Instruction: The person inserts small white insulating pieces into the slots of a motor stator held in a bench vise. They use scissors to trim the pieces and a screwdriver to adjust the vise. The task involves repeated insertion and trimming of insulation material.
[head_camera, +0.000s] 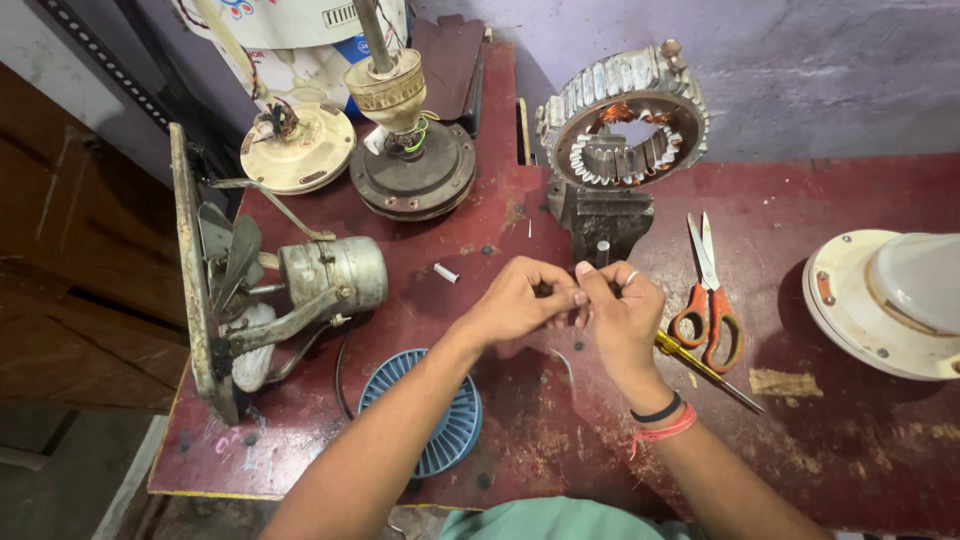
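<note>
Pinching together above the dark red wooden workbench (820, 440), left hand (515, 300) and right hand (622, 315) seemingly grip something tiny, near orange-handled steel scissors (708, 300).

Workbench (860, 470): dark red top, scratched and worn pale in patches, yellow front edge. On it, from the left: an exhaust fan (270, 300) lying with its frame on edge; a blue ribbed round cover (440, 420) at the front edge; a cream ceiling-fan housing (298, 148) and a rusty fan motor (412, 165) at the back; a small white tube (446, 272); a vise (600, 222) gripping a wound stator (625, 125); orange-handled scissors (708, 295); a yellow-handled screwdriver (705, 370); a cream dome-shaped fan body (885, 300) at the right.
</note>
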